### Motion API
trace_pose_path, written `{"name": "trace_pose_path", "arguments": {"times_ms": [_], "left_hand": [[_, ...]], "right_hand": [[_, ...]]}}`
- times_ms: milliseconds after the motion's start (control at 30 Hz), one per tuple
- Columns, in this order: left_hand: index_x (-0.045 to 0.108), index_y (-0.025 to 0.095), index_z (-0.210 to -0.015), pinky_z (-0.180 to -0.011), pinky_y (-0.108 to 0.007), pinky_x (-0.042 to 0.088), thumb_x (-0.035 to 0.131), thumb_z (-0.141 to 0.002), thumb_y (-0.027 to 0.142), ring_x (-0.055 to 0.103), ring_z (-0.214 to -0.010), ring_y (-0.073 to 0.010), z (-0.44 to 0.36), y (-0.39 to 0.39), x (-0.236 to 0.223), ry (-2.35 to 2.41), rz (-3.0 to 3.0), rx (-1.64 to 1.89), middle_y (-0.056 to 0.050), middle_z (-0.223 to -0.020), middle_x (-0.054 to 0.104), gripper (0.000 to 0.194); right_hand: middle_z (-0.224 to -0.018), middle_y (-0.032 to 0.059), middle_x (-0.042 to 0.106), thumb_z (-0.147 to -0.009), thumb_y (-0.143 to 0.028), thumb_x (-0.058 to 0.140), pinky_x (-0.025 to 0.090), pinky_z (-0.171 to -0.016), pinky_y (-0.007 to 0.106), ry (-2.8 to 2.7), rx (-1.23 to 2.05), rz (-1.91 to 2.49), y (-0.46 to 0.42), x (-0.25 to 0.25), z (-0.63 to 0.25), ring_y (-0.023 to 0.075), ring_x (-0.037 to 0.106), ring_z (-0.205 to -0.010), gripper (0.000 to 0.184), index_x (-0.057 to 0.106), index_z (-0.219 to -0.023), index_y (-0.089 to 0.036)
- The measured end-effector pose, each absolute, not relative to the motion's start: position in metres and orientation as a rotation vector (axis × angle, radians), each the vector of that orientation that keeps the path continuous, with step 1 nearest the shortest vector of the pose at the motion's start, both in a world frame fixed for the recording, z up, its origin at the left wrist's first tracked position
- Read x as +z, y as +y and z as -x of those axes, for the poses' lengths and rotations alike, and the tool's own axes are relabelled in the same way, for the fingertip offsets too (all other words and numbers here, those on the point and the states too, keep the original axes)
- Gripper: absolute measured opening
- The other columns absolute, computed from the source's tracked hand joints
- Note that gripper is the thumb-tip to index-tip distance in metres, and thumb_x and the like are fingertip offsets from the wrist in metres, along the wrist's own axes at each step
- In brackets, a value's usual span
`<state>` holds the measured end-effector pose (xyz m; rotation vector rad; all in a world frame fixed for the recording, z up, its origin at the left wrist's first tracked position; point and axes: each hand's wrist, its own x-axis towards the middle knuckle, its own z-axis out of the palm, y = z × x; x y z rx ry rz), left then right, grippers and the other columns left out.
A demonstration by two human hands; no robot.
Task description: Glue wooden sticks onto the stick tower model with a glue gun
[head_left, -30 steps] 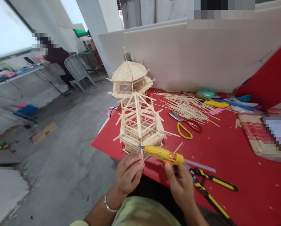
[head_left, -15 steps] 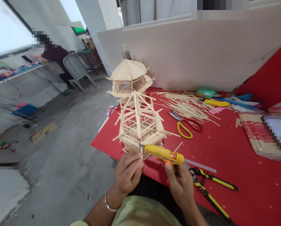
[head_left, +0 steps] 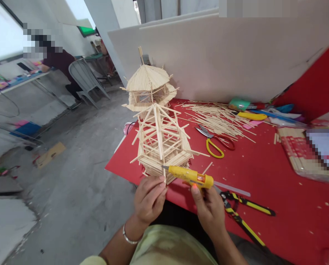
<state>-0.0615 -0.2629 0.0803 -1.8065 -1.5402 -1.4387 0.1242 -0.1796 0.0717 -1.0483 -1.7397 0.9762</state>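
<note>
A yellow hot glue gun is gripped in my right hand, a clear glue stick jutting from its back and a small red light glowing near my thumb. Its metal nozzle points left, at the lower front of a pagoda-like frame built of thin wooden sticks. My left hand pinches a thin wooden stick at the frame's near corner, just below the nozzle. Whether the nozzle touches the wood I cannot tell. Behind stands a second stick model with a covered roof.
On the red tabletop lie scissors, black-and-yellow pliers, a pile of loose sticks and bagged sticks. A white board rises behind. A person sits far left beside a grey chair.
The whole view has shifted slightly, so things sit a little higher and further left. Both hands keep the same hold, and the nozzle stays by the same corner.
</note>
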Motion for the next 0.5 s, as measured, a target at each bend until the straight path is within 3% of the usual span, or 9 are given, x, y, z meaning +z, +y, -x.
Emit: {"name": "trace_pose_path", "arguments": {"times_ms": [167,500], "left_hand": [[0.064,0.018,-0.126,-0.086,-0.043,0.062,0.065,-0.095,0.023,0.07,-0.104,-0.0244,0.0632,-0.2658,0.077,-1.575,1.769,-1.448,-0.014,-0.115,0.071,0.031],[0.066,0.018,-0.123,-0.081,-0.041,0.062,0.07,-0.09,0.021,0.069,-0.099,-0.0238,0.0592,-0.2632,0.0718,-1.591,1.697,-1.493,-0.011,-0.109,0.069,0.033]], "right_hand": [[-0.08,0.0061,0.073,-0.097,-0.048,0.058,0.05,-0.06,0.029,-1.745,0.948,1.08,-0.1798,0.0722,-0.123,0.0185,0.065,-0.066,0.033,0.073,-0.1,-0.018],[-0.083,0.0059,0.075,-0.097,-0.042,0.061,0.053,-0.062,0.028,-1.696,0.936,1.031,-0.1804,0.0684,-0.1266,0.0184,0.068,-0.068,0.025,0.072,-0.098,-0.019]]}}
